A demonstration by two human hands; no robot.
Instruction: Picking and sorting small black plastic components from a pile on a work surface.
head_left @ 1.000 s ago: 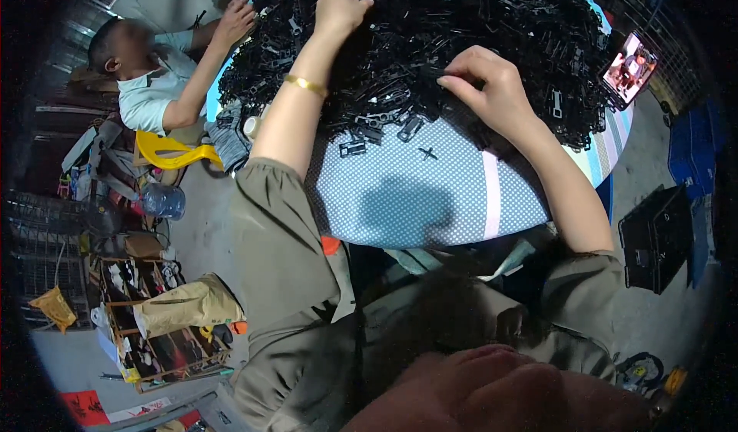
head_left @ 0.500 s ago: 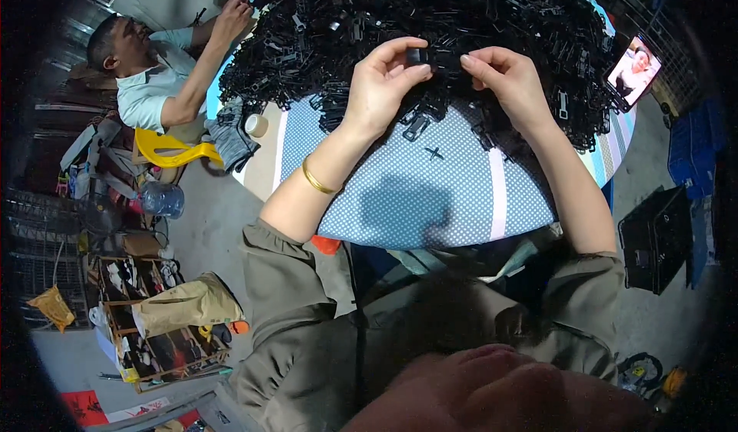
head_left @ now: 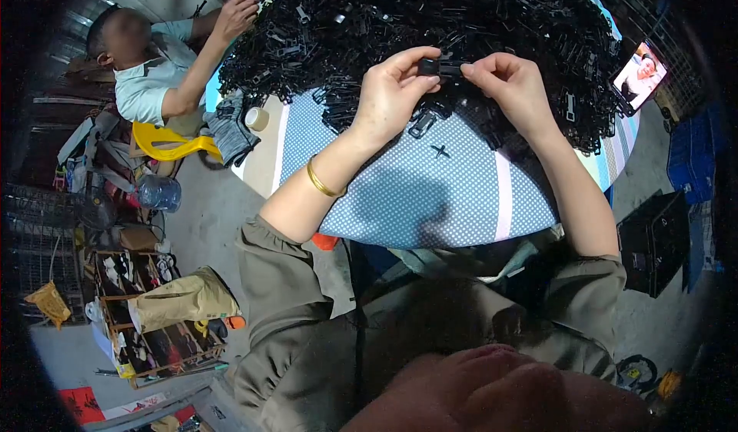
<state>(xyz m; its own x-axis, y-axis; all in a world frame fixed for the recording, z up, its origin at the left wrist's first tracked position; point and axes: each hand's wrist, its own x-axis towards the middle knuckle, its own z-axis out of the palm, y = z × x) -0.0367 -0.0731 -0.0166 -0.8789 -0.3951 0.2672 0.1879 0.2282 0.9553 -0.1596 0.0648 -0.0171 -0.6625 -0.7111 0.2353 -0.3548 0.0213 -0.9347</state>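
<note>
My left hand [head_left: 388, 98] pinches a small black plastic piece [head_left: 429, 68] between thumb and fingers, just in front of the pile. My right hand [head_left: 513, 88] is closed too, its thumb and forefinger tips on the other end of a slim dark part [head_left: 452, 70] that meets the piece in the left hand. Whether the two parts are joined, I cannot tell. Behind both hands rises a big heap of black plastic buckle-like pieces [head_left: 369, 24]. A small black cross-shaped bit [head_left: 440, 151] lies by itself on the dotted tablecloth [head_left: 407, 194].
At the left, another person [head_left: 165, 71] reaches into the heap's edge. A tape roll [head_left: 257, 118] and grey cloth [head_left: 231, 132] lie on the table's left side. A phone [head_left: 639, 78] stands at the right. Beside the table are a yellow chair [head_left: 165, 149] and a black crate [head_left: 653, 244].
My right hand's fingertips have come up against the dark part at my left hand; before, a gap lay between the hands. The view has shifted slightly.
</note>
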